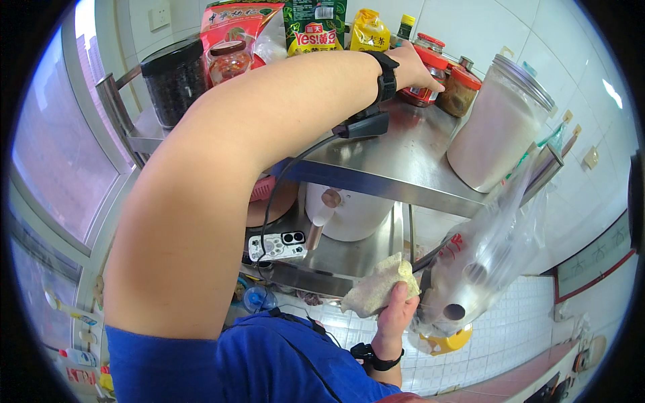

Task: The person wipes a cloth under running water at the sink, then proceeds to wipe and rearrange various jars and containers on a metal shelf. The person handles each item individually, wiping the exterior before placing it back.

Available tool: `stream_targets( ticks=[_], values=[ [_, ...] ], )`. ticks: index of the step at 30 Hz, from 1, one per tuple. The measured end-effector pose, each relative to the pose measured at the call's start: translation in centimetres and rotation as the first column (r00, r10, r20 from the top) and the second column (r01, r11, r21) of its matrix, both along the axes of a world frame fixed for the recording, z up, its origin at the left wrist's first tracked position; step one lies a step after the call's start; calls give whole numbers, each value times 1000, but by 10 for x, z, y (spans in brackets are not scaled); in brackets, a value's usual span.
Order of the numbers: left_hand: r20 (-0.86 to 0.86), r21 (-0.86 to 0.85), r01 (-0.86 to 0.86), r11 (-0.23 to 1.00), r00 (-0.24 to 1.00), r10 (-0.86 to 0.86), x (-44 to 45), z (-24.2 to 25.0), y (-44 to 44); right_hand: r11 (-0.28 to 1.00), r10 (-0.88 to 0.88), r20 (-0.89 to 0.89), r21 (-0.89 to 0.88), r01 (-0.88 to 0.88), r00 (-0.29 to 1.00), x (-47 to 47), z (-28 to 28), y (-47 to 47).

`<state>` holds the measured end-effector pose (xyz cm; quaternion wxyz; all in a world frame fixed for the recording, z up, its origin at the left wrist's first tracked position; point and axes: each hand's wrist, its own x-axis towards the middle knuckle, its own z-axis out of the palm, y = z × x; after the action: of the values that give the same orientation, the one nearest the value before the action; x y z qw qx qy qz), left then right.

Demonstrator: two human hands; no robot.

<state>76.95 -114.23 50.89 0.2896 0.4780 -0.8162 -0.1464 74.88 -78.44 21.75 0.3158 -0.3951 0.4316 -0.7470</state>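
Note:
My left hand [415,68] reaches across the top steel shelf [398,146] to the jars at the back. Its fingers lie over or against a red-lidded glass jar [426,95]; whether they grip it cannot be told. Beside this jar, to the right, stands another red-lidded jar [459,93] with brown contents. Lower down, in front of the shelves, my right hand [395,312] holds a crumpled pale green cloth [378,289] between thumb and fingers. Both wrists wear black straps, and a black cable hangs from the device at the left wrist.
A large jar of white powder [499,126] stands at the shelf's right, near a hanging plastic bag [468,282]. Food packets [315,30], a chilli jar [229,63] and a black-lidded jar [174,83] line the back left. Below are a phone [277,246] and a white container with a tap [352,214].

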Motion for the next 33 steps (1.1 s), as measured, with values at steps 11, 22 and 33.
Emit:
stream_targets(
  ticks=[11,22,33],
  values=[
    [-256,-234,263,936,912,-320,84,8,80,998,60,-101,36,-56,993,14,5,-1],
    [-774,-205,587,783,392,-497,256,-80,243,993,115,-128,-16,-118,985,28,1,-18],
    [-499,71,276,958,842,-206,312,-241,277,936,339,-343,32,-350,876,79,22,-28]
  ],
)
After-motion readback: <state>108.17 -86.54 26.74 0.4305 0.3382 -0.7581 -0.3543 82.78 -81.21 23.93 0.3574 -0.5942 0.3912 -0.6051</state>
